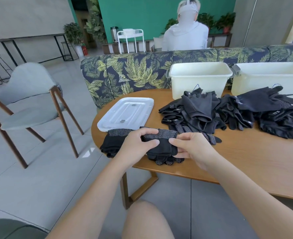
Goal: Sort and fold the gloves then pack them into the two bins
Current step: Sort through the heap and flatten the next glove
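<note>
Both hands, my left hand (139,144) and right hand (192,149), pinch a folded black glove (159,145) at the near edge of the round wooden desk (245,161). Beyond the glove lie a loose glove pile (228,111), two white bins (200,78), a clear lid (125,112) and a leafy sofa (125,73).

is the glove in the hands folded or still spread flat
Folded: the glove is doubled over itself, its dotted fingertips poking out beneath, gripped by the left hand and right hand.

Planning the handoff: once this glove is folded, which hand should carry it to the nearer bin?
Right, probably: the right hand grips the folded glove on the side toward the nearer bin.
</note>
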Demonstrator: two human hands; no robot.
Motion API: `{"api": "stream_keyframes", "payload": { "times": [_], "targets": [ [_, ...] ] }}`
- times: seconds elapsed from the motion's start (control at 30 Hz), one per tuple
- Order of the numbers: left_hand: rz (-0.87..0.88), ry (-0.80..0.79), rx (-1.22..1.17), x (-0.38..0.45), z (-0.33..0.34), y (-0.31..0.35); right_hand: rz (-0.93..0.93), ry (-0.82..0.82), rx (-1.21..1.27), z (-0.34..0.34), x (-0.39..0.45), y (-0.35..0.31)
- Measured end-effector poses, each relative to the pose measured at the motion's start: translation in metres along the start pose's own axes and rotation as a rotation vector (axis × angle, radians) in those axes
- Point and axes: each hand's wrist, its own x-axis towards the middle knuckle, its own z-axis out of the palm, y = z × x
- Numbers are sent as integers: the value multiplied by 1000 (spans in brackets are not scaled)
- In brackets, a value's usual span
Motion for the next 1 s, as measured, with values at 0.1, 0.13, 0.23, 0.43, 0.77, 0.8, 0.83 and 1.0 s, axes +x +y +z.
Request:
{"api": "stream_keyframes", "payload": {
  "times": [0.1,0.13,0.23,0.43,0.77,0.8,0.83,1.0],
  "targets": [
    [9,-7,1,0,2,2,-11,4,-2,-4,-1,1],
    [22,-7,7,0,2,4,-13,-1,10,-6,-1,1],
    [44,-9,34,3,3,8,-10,-7,45,-11,-1,1],
    [47,-39,232,4,15,3,47,45,-112,-16,10,13],
    [74,127,441,-13,25,-8,-355,318,-732,-19,5,19],
    [69,156,489,-17,27,-9,-461,310,-751,-18,2,20],
    [88,192,559,-20,30,-11,-543,267,-775,-16,0,20],
    [268,213,586,-21,41,-23,-613,47,-1031,-16,-1,31]
  ]
}}
